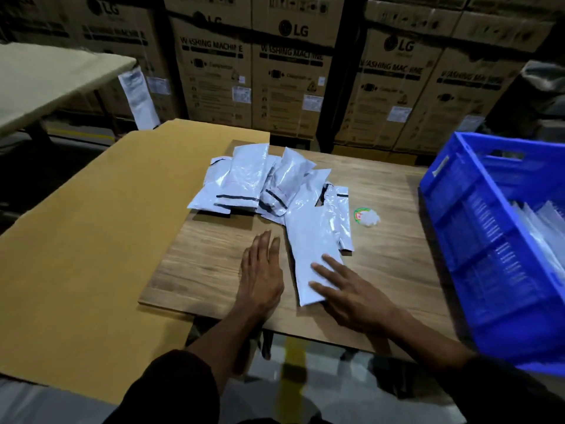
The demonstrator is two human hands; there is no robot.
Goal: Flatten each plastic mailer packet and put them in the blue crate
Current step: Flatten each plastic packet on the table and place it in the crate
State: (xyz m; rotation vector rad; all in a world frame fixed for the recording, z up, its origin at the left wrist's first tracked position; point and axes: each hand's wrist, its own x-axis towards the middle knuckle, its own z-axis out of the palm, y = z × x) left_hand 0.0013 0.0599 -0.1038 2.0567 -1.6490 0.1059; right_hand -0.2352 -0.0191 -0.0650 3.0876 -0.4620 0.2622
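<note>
A wooden table (382, 191) carries everything. A sheet of brown cardboard (91, 240) covers its left side, running past the near edge. A heap of white mailer packets (263, 185) lies at the middle (one long packet (312, 240) reaches toward the near edge). A small crumpled wrapper (366, 216) sits just right of them, and the blue crate (477, 228) stands at the right end.

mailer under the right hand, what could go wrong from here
The right hand presses only the mailer's near end; its far end lies under the pile, so sliding it out may drag others along. The left hand rests on the table, not steadying the pile.
</note>
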